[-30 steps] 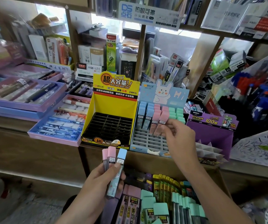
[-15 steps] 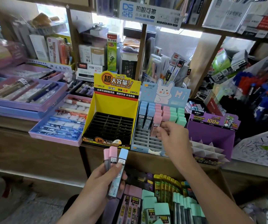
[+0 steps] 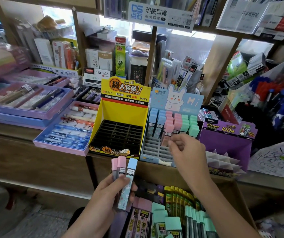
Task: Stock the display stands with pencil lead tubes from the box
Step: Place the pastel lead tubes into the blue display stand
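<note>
My left hand [image 3: 108, 200] grips three pencil lead tubes [image 3: 126, 179], two pink and one blue, upright above the box. The cardboard box [image 3: 244, 200] at the bottom holds several pink, mint and yellow tubes. The blue rabbit display stand [image 3: 155, 152] carries rows of blue, pink and mint tubes at its back, and its front slots are bare. A pink tube [image 3: 167, 133] leans in a middle slot. My right hand [image 3: 187, 152] hovers just right of it, fingertips at its lower end, fingers loosely apart and holding nothing.
A yellow stand [image 3: 120, 110] with an empty black grid sits left of the rabbit stand. To the right stands a purple stand [image 3: 227, 141] with white dividers. Purple pen trays [image 3: 26, 107] fill the counter's left, and crowded shelves rise behind.
My right hand lowered a pink tube into a middle slot of the rabbit stand, let go, and drew back toward me. My left hand barely moved.
</note>
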`<state>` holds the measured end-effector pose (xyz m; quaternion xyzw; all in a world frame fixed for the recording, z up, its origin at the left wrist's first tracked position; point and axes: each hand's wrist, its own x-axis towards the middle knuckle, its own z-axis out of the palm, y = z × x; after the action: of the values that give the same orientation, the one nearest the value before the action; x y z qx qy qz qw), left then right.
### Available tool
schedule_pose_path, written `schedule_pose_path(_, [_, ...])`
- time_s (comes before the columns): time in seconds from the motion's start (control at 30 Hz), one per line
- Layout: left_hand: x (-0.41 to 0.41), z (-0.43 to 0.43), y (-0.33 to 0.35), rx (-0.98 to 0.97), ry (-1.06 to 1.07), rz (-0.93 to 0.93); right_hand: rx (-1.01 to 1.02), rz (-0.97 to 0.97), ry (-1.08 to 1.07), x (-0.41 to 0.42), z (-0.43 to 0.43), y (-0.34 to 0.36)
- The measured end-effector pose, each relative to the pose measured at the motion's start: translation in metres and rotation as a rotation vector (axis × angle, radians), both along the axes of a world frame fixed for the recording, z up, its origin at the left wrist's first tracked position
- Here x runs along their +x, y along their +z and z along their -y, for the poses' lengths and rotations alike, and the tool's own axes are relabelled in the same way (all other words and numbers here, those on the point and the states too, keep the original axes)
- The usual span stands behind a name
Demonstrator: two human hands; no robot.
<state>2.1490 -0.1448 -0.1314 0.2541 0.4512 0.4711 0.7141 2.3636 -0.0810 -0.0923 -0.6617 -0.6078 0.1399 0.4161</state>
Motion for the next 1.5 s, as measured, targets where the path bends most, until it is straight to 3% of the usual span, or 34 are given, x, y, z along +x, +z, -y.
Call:
schedule_pose_path(0.17, [0.0,-0.001,-0.001,0.02,-0.02,-0.013,-0.201,-0.263,0.255,-0.016,0.022,0.0])
schedule_pose_path(0.4, [0.0,0.001,-0.003,0.035,-0.03,-0.008,-0.449,-0.487,0.409,-0.031,0.024,-0.017])
schedule_pose_path(0.67, [0.001,0.001,-0.007,0.094,-0.051,0.016,-0.472,-0.654,0.393,-0.035,0.017,-0.016])
schedule_pose_path(0.8, [0.002,-0.002,-0.008,0.047,0.04,0.053,-0.423,-0.726,0.376,-0.028,0.011,0.002])
schedule_pose_path(0.9, [0.001,-0.006,-0.009,0.048,0.05,0.057,-0.311,-0.693,0.329,-0.017,0.003,0.022])
schedule_pose_path(1.17, [-0.004,-0.009,-0.015,0.057,0.006,0.095,-0.045,-0.351,0.293,0.005,-0.029,0.065])
schedule_pose_path(1.5, [-0.005,-0.011,-0.02,0.044,0.032,0.129,-0.005,0.022,0.296,0.007,-0.066,0.076])
